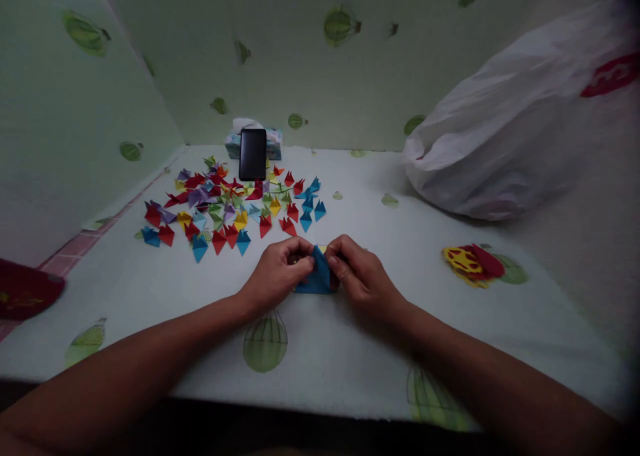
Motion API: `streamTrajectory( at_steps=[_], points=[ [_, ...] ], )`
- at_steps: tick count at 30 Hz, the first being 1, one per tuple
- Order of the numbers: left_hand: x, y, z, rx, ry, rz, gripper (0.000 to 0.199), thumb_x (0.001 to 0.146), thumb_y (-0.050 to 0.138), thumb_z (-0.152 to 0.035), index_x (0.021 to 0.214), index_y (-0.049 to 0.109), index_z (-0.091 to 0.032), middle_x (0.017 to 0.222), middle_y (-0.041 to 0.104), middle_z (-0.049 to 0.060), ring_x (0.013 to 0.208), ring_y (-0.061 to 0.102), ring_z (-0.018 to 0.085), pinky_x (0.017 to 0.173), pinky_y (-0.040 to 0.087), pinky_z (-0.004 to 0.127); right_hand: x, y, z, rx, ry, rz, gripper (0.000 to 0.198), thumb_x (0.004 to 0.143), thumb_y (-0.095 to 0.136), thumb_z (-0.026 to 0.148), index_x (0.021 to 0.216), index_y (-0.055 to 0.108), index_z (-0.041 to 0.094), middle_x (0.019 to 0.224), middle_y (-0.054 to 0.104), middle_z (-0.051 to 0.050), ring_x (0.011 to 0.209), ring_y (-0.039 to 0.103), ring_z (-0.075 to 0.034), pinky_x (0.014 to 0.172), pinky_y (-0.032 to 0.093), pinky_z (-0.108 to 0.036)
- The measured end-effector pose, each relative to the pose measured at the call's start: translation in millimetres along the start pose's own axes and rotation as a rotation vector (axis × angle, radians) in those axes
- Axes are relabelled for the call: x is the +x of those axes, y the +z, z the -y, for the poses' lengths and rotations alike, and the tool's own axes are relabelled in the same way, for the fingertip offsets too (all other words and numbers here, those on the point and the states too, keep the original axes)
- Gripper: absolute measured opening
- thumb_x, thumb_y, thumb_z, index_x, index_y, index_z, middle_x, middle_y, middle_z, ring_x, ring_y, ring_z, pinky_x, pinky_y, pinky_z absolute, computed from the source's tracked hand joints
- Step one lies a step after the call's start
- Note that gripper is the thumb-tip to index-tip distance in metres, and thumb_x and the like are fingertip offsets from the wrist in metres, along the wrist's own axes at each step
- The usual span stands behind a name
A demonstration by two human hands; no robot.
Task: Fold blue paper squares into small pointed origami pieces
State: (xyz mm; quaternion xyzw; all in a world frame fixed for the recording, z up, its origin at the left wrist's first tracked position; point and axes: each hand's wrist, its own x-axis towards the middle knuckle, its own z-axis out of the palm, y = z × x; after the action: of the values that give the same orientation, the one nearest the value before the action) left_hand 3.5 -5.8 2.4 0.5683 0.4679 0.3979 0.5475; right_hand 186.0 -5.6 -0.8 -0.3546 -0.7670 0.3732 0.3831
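Note:
A partly folded piece of blue origami paper [316, 279] is held just above the table, near its middle. My left hand [283, 269] pinches its left side between thumb and fingers. On the other side, my right hand [361, 275] grips the upper right edge, thumb and fingertips pressed together. A small patch of yellow shows between the fingertips at the top; what it belongs to I cannot make out. Beyond my left hand lies a spread of small folded paper figures [218, 241] in red, blue, yellow, green and purple.
A dark-screened phone [253, 155] leans on a tissue box [275, 144] at the back. A large white plastic bag [480, 143] bulges over the right rear. Yellow and red cut-out pieces [465, 263] lie at the right. A dark red object [30, 289] sits at the left edge.

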Motion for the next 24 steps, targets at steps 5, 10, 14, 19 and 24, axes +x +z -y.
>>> streamTrajectory(
  at_steps=[5, 10, 14, 19, 24],
  points=[
    [0.0, 1.5, -0.3, -0.165, -0.033, 0.027, 0.021, 0.075, 0.072, -0.03, 0.084, 0.061, -0.015, 0.072, 0.064, -0.001, 0.061, 0.058, 0.01, 0.057, 0.047, 0.022, 2.2, -0.9, -4.8, 0.033, 0.106, -0.114, 0.016, 0.097, 0.046, 0.028, 0.082, 0.046, 0.022, 0.065, 0.049, 0.003, 0.056, 0.049, -0.013, 0.054, 0.041, -0.026],
    [-1.2, 3.2, -2.3, -0.163, -0.07, 0.042, 0.02, 0.076, 0.072, -0.029, 0.078, 0.057, -0.015, 0.07, 0.067, 0.0, 0.054, 0.056, 0.008, 0.053, 0.043, 0.021, 3.0, 1.3, -6.2, -0.038, 0.17, -0.198, 0.01, 0.089, 0.057, 0.024, 0.084, 0.048, 0.022, 0.066, 0.05, 0.004, 0.058, 0.048, -0.013, 0.054, 0.038, -0.026],
    [-1.7, 3.8, -2.1, -0.119, -0.063, 0.079, 0.019, 0.075, 0.071, -0.027, 0.079, 0.055, -0.016, 0.07, 0.067, 0.0, 0.055, 0.056, 0.008, 0.054, 0.044, 0.021, 1.5, 3.0, -1.8, -0.18, 0.089, -0.228, 0.012, 0.085, 0.059, 0.016, 0.081, 0.049, 0.022, 0.065, 0.051, 0.004, 0.057, 0.047, -0.012, 0.055, 0.037, -0.025],
    [-1.0, 4.5, 1.8, -0.047, 0.001, 0.082, 0.017, 0.077, 0.069, -0.028, 0.081, 0.057, -0.016, 0.07, 0.062, -0.002, 0.061, 0.058, 0.01, 0.057, 0.046, 0.022, 0.0, 5.6, 0.6, -0.254, -0.113, -0.18, 0.01, 0.086, 0.055, 0.011, 0.085, 0.056, 0.02, 0.08, 0.064, -0.003, 0.069, 0.057, -0.015, 0.063, 0.043, -0.026],
    [-1.4, 2.3, 2.2, 0.011, 0.015, 0.116, 0.017, 0.079, 0.067, -0.029, 0.086, 0.058, -0.017, 0.073, 0.06, -0.001, 0.065, 0.059, 0.012, 0.061, 0.047, 0.025, -1.8, 6.0, -0.2, -0.293, -0.099, -0.192, 0.008, 0.087, 0.058, 0.011, 0.086, 0.059, 0.019, 0.079, 0.066, -0.003, 0.068, 0.059, -0.015, 0.063, 0.044, -0.026]
  ],
)
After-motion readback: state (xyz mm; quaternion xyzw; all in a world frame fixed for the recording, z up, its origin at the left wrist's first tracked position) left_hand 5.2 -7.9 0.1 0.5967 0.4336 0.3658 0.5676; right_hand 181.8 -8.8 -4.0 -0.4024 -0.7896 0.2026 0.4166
